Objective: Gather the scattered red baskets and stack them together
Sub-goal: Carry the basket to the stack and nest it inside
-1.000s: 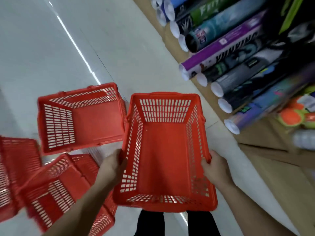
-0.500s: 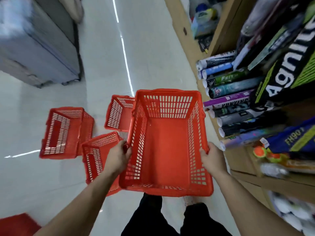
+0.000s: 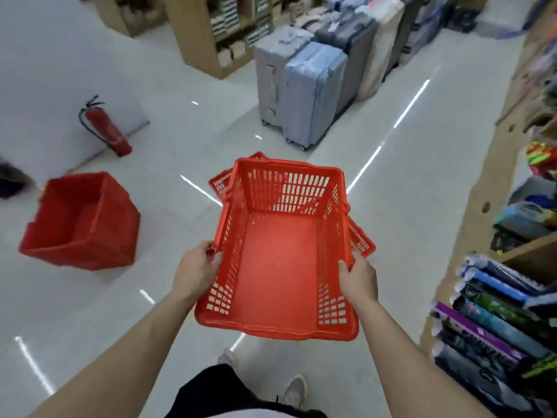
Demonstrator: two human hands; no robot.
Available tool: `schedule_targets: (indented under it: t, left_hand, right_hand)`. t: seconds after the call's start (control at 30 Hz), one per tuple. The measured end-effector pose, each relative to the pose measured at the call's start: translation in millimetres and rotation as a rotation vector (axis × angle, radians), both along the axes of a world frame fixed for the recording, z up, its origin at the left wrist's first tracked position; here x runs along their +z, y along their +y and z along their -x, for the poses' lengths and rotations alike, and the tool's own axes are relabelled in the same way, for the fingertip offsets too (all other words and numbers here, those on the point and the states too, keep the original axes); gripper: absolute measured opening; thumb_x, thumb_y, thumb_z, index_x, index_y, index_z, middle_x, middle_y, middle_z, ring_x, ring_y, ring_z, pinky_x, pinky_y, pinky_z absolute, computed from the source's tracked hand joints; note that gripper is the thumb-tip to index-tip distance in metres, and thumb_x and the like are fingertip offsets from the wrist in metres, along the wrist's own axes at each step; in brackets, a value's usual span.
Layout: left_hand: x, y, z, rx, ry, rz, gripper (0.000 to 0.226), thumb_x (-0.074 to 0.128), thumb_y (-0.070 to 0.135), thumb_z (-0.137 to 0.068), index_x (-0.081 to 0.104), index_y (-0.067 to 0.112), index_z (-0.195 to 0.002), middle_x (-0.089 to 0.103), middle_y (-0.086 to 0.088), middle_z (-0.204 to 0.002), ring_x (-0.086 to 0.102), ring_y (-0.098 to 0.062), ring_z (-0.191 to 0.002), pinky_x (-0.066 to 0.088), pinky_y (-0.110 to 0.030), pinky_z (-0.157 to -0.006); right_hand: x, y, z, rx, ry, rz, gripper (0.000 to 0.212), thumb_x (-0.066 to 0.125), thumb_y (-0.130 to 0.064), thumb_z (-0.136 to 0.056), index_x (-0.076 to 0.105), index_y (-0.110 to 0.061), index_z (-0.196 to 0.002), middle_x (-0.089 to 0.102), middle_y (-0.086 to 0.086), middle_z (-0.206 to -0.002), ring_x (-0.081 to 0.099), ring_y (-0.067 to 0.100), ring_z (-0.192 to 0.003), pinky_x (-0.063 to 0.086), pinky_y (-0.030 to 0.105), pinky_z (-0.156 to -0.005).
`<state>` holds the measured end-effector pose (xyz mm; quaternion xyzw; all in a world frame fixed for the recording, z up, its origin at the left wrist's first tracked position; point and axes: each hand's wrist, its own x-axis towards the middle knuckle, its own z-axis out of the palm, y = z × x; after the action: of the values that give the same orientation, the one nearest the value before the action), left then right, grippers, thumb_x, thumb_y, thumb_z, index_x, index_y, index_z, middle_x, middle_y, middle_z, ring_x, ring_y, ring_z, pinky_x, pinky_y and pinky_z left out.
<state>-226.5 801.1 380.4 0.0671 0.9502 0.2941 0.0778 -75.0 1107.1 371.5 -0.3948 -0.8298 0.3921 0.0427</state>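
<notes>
I carry an empty red basket [image 3: 280, 260] in front of me, above the white floor. My left hand [image 3: 197, 268] grips its left rim and my right hand [image 3: 358, 279] grips its right rim. Under and behind the carried basket another red basket [image 3: 361, 241] lies on the floor; only its corners show at the far left and at the right. A third red basket [image 3: 81, 221] lies blurred on the floor at the left, apart from the others.
A red fire extinguisher [image 3: 104, 128] leans by the white wall at the left. Several wrapped suitcases [image 3: 313, 92] stand ahead. Shelves with tubes and goods [image 3: 497, 321] line the right side. Wooden shelving [image 3: 208, 34] stands at the back. My shoes [image 3: 294, 390] show below.
The view has swung away from the shelf toward the open aisle. The carried basket stays in both hands. The floor baskets seen before are gone from view; other ones appear.
</notes>
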Motion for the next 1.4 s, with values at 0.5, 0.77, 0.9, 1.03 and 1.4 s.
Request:
schedule_targets:
  t: [0.5,0.77,0.9,1.03,1.4]
  left_hand:
    - [15.8,-381.0,-26.7,0.677,0.038,-0.135,0.021,0.057,0.038,-0.092,0.063,0.029,-0.110,0.069,0.010,-0.089,0.065,-0.012,-0.074,0.055,-0.035,-0.072]
    - [15.2,-507.6,23.2,0.747,0.067,-0.153,0.021,0.057,0.037,-0.092,0.065,0.030,-0.111,0.059,0.027,-0.078,0.061,0.003,-0.069,0.048,-0.024,-0.063]
    - [11.6,-541.0,70.7,0.740,0.031,-0.158,0.017,0.056,0.044,-0.093,0.060,0.037,-0.108,0.061,0.027,-0.077,0.063,0.005,-0.062,0.045,-0.016,-0.053]
    - [-2.3,-570.0,135.7,0.732,-0.008,-0.145,0.018,0.056,0.047,-0.093,0.057,0.037,-0.108,0.062,0.027,-0.078,0.064,0.006,-0.060,0.045,-0.014,-0.052]
    - [-15.3,-631.3,344.1,0.794,-0.099,-0.037,0.031,0.054,0.050,-0.093,0.059,0.031,-0.117,0.064,0.023,-0.082,0.067,0.000,-0.061,0.051,-0.019,-0.053]
  right_hand:
    - [46.5,-351.3,208.0,0.752,0.054,-0.121,0.037,0.058,-0.022,-0.094,0.060,-0.009,-0.129,0.071,0.013,-0.111,0.065,0.035,-0.105,0.051,0.040,-0.090]
    - [50.0,-481.9,283.3,0.842,0.072,-0.091,0.028,0.059,-0.017,-0.094,0.066,-0.011,-0.120,0.073,0.012,-0.103,0.067,0.033,-0.099,0.047,0.032,-0.079]
    - [42.6,-516.3,337.5,0.858,0.037,-0.096,0.024,0.059,-0.021,-0.095,0.066,-0.011,-0.116,0.073,0.010,-0.103,0.068,0.032,-0.098,0.045,0.030,-0.076]
    - [26.6,-544.7,410.2,0.885,0.014,-0.076,0.024,0.057,-0.023,-0.096,0.066,-0.011,-0.115,0.073,0.006,-0.105,0.068,0.028,-0.096,0.050,0.031,-0.079]
    - [0.0,-606.0,635.4,0.961,-0.038,-0.019,0.022,0.055,-0.024,-0.097,0.064,-0.013,-0.114,0.072,0.004,-0.104,0.068,0.024,-0.092,0.054,0.035,-0.082]
